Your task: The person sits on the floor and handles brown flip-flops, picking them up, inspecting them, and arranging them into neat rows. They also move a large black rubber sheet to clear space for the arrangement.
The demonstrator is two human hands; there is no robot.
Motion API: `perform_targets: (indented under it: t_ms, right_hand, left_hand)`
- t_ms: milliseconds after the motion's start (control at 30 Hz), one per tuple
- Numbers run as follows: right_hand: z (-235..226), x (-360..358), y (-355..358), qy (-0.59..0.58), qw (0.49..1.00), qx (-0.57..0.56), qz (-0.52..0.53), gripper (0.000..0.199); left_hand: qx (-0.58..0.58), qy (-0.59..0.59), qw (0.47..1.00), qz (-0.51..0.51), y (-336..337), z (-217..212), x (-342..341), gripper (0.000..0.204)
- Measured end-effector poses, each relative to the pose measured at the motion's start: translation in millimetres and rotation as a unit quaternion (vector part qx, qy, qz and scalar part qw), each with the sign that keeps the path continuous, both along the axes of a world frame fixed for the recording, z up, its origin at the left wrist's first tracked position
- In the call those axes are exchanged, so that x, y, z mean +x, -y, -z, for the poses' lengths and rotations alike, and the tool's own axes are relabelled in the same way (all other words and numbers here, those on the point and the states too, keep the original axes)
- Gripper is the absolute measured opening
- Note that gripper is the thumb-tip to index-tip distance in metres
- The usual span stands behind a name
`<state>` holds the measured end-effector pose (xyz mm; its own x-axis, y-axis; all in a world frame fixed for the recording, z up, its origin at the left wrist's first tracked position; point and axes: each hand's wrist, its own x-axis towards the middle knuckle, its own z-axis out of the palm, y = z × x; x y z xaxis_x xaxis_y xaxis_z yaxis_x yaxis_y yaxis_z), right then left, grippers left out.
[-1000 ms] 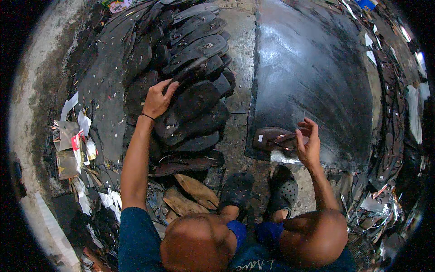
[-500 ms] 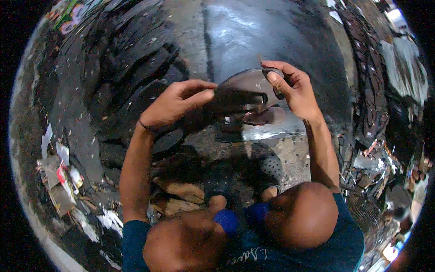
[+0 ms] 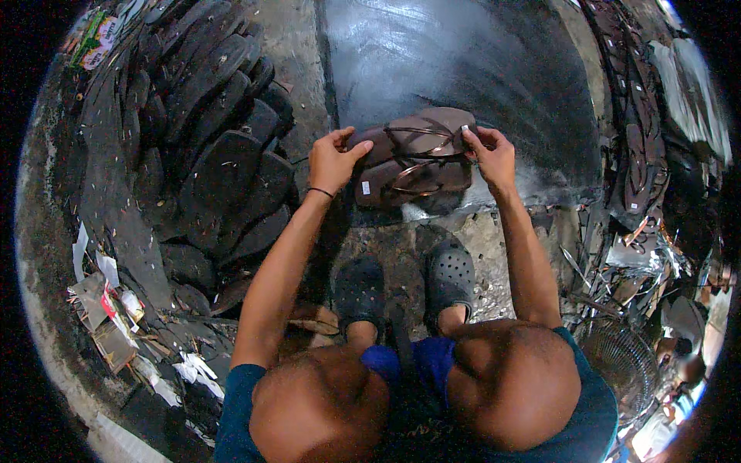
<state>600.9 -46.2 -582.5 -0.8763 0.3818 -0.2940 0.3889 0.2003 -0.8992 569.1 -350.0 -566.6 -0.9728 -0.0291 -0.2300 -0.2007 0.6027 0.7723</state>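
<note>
A brown flip-flop (image 3: 421,122) with shiny dark straps lies sole down between my hands, next to a second brown flip-flop (image 3: 378,187) with a small white label. My left hand (image 3: 333,160) grips the left end of the farther one between thumb and fingers. At its right end my right hand (image 3: 494,158) pinches the edge. Whether that flip-flop touches the dark sheet (image 3: 463,54) below or hangs just over it, I cannot tell.
A large heap of dark soles (image 3: 224,170) lies to the left. Along the right stand stacked brown flip-flops (image 3: 637,154). A round wire fan guard (image 3: 617,359) is at lower right, with scraps (image 3: 116,309) at lower left. My clog-covered feet (image 3: 450,274) are close in front.
The flip-flop, formerly raised and tilted with its underside partly showing, is now lower, straps up, beside the other one. My left hand has moved right and closed on its end.
</note>
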Motion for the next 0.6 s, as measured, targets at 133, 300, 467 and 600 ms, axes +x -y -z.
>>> perform_targets:
  t_ms: [133, 300, 467, 600]
  right_hand:
    - [31.7, 3.1, -11.8, -0.021, 0.992, 0.127, -0.015, 0.046]
    - [6.5, 1.3, 6.7, -0.049, 0.939, 0.341, -0.002, 0.073]
    - [18.6, -3.4, -8.7, -0.132, 0.934, 0.329, -0.05, 0.071]
    - [1.4, 10.1, -16.1, 0.018, 0.987, 0.089, -0.132, 0.045]
  left_hand:
    - [-0.011, -0.039, 0.999, -0.02, -4.9, 11.5, -4.4, 0.057]
    - [-0.183, -0.064, 0.979, 0.059, -9.2, -8.1, -7.6, 0.051]
    - [-0.175, -0.12, 0.973, 0.09, -9.7, -5.2, -7.0, 0.054]
    - [-0.12, -0.221, 0.966, 0.064, 1.2, -3.5, 31.0, 0.05]
